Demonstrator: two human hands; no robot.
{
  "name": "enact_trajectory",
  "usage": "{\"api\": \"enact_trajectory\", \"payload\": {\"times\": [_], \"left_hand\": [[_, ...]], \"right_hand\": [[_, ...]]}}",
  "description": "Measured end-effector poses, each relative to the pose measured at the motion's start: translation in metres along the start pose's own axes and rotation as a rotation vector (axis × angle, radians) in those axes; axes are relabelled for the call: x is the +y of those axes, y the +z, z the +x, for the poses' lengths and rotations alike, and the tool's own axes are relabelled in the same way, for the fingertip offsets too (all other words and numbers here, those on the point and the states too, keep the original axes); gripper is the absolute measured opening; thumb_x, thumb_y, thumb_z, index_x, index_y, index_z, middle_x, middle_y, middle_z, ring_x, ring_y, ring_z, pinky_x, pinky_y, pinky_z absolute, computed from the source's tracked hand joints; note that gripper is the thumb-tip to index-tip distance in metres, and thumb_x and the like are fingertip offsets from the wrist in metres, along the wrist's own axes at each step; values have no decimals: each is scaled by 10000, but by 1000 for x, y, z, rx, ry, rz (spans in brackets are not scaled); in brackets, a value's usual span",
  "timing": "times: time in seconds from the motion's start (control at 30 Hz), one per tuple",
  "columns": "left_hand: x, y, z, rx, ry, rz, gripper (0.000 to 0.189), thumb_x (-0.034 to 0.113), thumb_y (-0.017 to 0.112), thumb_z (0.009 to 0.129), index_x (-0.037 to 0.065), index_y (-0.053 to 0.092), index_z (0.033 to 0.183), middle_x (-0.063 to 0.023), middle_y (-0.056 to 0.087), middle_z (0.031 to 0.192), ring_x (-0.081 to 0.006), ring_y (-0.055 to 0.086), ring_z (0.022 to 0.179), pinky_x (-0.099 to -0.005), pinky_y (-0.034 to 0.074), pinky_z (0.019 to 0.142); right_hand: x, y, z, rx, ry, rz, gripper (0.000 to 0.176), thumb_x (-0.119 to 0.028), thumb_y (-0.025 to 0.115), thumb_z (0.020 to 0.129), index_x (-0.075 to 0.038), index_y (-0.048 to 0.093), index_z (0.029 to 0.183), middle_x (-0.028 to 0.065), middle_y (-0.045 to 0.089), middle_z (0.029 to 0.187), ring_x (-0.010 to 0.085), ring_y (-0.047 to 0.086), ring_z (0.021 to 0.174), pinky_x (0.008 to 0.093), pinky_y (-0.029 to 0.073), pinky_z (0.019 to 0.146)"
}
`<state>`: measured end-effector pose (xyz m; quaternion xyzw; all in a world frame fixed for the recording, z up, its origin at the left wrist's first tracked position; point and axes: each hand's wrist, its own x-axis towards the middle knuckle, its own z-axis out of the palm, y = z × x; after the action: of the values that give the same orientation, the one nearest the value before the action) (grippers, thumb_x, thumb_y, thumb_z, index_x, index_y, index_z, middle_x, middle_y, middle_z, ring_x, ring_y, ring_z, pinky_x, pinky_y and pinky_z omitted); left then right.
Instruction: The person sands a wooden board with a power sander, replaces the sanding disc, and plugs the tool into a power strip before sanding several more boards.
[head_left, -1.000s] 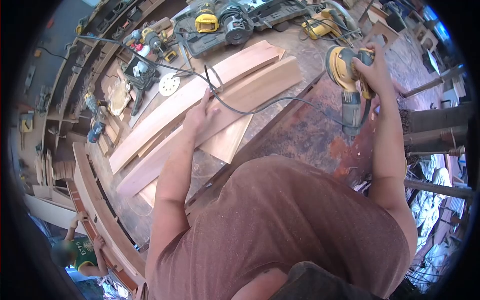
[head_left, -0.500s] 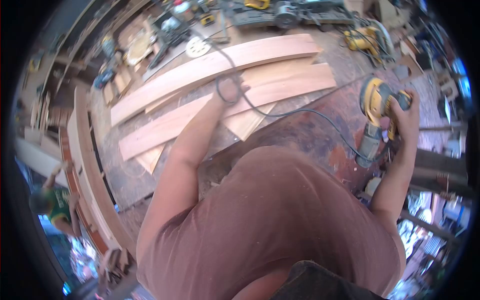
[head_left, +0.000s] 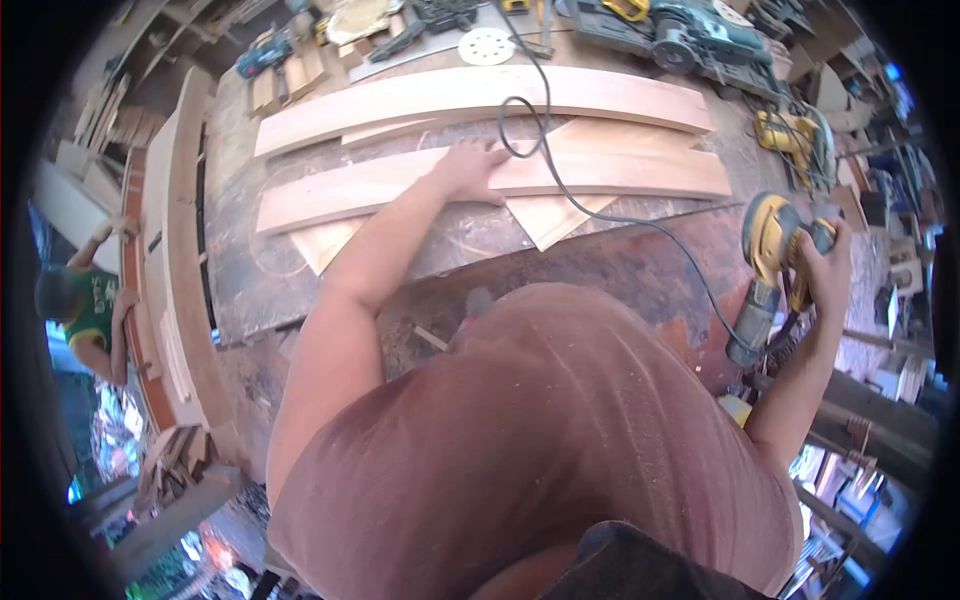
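My left hand [head_left: 472, 170] rests on the nearer pale plank [head_left: 640, 175], its thumb and fingers spread across the width. In my right hand [head_left: 828, 262] is a yellow and grey orbital sander [head_left: 768, 240], held off to the right with its round pad tilted up on edge. A dark power cord [head_left: 655, 228] runs from the sander over the planks and loops just right of my left hand. Behind lies a second, slightly curved plank [head_left: 400, 108]. Smaller light wood pieces [head_left: 545, 222] stick out from under the nearer plank.
Along the back of the worktable [head_left: 240, 290] are a perforated white disc [head_left: 486, 46], a teal power tool [head_left: 690, 45] and a drill [head_left: 265, 58]. A yellow corded tool [head_left: 785, 135] sits at right. At left, another person [head_left: 90, 310] touches a long board [head_left: 180, 250].
The view has shifted, so the table appears higher and farther right. My left hand is now outside the cord loop, spread on the nearer plank. My right hand still holds the sander.
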<state>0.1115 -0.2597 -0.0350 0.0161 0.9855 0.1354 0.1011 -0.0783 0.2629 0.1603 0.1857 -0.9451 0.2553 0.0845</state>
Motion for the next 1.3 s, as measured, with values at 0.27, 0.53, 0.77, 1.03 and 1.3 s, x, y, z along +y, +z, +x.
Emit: {"api": "enact_trajectory", "payload": {"times": [0.27,0.53,0.77,1.03,1.3], "left_hand": [[-35,-37,22,-422,77,-640,736,363,751,789,160,504,1452,-95,594,1377,-193,535,1240,-321,356,1088],[-46,-57,36,-399,3,-642,514,305,726,874,85,621,1327,-41,675,1225,-138,579,1115,-313,421,1009],[-7,-64,38,-298,-8,-431,507,368,687,902,20,633,1266,-84,684,1204,-187,595,1109,-344,440,985],[52,-52,86,227,-504,-627,254,263,616,930,15,668,956,-160,728,924,-217,678,908,-335,499,897],[24,-43,3,576,120,-2050,267,170,580,978,51,521,1210,-97,677,861,-219,677,870,-411,534,892]], "right_hand": [[-37,8,17,43,-140,-69,704,-332,730,758,-47,469,1346,242,615,1211,368,617,1118,413,466,975],[-56,75,95,-185,-97,-105,772,-347,740,708,-29,456,1351,296,624,1201,410,611,1140,425,468,999],[-73,125,157,-274,-137,-199,799,-316,718,694,-13,439,1378,296,622,1204,399,612,1136,408,467,1003],[-92,151,166,-375,-211,-204,815,-309,719,661,-7,459,1372,288,602,1252,387,603,1162,408,474,1002],[-183,193,124,-406,-455,-133,718,-289,714,675,-55,504,1321,239,593,1257,396,592,1149,433,482,986]]}}
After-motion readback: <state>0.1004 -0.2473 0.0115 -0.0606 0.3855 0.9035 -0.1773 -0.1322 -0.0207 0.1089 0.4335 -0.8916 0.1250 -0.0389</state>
